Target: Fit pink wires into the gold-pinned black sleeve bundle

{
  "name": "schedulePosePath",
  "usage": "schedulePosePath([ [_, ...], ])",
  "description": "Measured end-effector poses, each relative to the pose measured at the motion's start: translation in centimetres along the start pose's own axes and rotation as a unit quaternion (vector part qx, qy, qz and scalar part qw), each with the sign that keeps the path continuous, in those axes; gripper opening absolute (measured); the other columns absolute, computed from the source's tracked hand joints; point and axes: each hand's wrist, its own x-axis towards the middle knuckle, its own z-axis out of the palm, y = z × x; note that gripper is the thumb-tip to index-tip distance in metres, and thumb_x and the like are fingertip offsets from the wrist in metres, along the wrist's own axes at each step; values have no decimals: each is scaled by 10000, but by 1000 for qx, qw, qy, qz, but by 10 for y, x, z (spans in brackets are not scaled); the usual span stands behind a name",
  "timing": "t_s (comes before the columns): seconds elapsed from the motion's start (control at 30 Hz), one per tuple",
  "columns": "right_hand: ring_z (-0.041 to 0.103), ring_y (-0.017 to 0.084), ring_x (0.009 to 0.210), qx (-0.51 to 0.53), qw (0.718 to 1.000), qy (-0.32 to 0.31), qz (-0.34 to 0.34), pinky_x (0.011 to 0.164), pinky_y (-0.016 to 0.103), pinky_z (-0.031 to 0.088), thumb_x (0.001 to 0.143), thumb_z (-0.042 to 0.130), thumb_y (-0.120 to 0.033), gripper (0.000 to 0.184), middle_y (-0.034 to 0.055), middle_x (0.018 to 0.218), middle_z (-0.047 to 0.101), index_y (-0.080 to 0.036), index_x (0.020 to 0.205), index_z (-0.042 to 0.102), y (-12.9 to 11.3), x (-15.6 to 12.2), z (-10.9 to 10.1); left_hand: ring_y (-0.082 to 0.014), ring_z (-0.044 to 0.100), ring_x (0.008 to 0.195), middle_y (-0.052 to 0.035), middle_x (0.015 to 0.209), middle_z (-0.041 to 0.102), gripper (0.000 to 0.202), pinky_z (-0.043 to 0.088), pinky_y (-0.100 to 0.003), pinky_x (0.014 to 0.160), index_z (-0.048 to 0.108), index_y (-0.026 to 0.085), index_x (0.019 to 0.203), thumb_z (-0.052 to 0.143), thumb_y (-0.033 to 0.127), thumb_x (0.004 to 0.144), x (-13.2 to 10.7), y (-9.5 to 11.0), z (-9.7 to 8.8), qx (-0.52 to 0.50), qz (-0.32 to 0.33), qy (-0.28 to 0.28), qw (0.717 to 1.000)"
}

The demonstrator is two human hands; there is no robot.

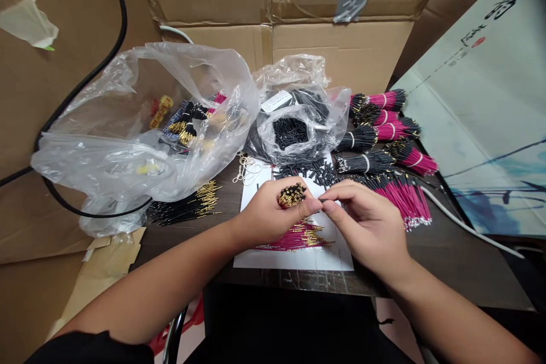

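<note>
My left hand (273,213) is closed around a small bundle of wires (292,195) whose black sleeves and gold tips point up. My right hand (367,222) pinches a small black piece at its fingertips, touching the left thumb just right of the bundle. Both hands hover over a white sheet (298,256) on the dark table. Loose pink wires with gold tips (298,237) lie on the sheet under my hands. Small black sleeves (309,170) are scattered just beyond my fingers.
An open clear bag of black sleeves (294,125) sits behind the sheet. A large clear bag (140,125) lies at left, black gold-tipped wires (187,205) beside it. Banded pink-and-black wire bundles (384,131) and loose pink wires (405,196) lie at right. Cardboard boxes (273,0) surround the table.
</note>
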Motion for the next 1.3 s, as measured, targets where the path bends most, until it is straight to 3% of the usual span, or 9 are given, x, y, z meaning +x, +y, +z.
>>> schedulePosePath([
  [0.1, 593, 136, 788, 11, 1000, 4, 16, 693, 299, 479, 832, 620, -135, 113, 14, 849, 635, -204, 918, 639, 0, -1, 1, -68, 394, 553, 46, 595, 459, 273, 328, -201, 513, 563, 135, 747, 694, 371, 789, -1, -2, 1, 8, 3, -5, 1000],
  [0.33, 583, 158, 794, 22, 1000, 6, 6, 700, 331, 477, 827, 610, -138, 122, 31, 851, 617, -201, 930, 625, -1, -3, 3, -76, 517, 612, 5, 695, 609, 151, 422, -190, 597, 628, 134, 834, 628, 285, 847, -2, 3, 1, 57, 64, -12, 996],
  [0.63, 601, 163, 817, -16, 1000, -11, -20, 713, 335, 496, 803, 617, -99, 176, 38, 886, 640, -200, 945, 646, 1, 2, -2, -96, 538, 641, -11, 709, 630, 211, 435, -210, 614, 636, 132, 825, 597, 336, 860, 0, 3, -3, 120, 60, -12, 991],
  [0.9, 621, 167, 849, -97, 991, -35, -91, 731, 341, 524, 809, 607, -99, 234, 45, 939, 665, -211, 1008, 653, 1, 5, -7, -87, 550, 604, -14, 700, 649, 182, 434, -194, 587, 659, 129, 836, 655, 311, 826, 0, -2, -5, 137, 101, -14, 985],
  [1.07, 629, 170, 856, -86, 993, -30, -80, 729, 342, 527, 823, 613, -116, 250, 44, 950, 679, -223, 1045, 653, 2, 3, -7, -95, 582, 613, -24, 703, 673, 182, 466, -198, 606, 663, 132, 822, 656, 314, 828, 0, 0, -6, 125, 110, 2, 986],
  [1.3, 611, 147, 781, -70, 995, -15, -67, 669, 313, 502, 815, 619, -89, 179, 22, 858, 667, -212, 940, 653, 3, 0, -4, -87, 588, 595, -20, 705, 691, 152, 462, -186, 596, 679, 132, 810, 701, 282, 792, 0, -4, -5, 107, 123, -5, 987],
])
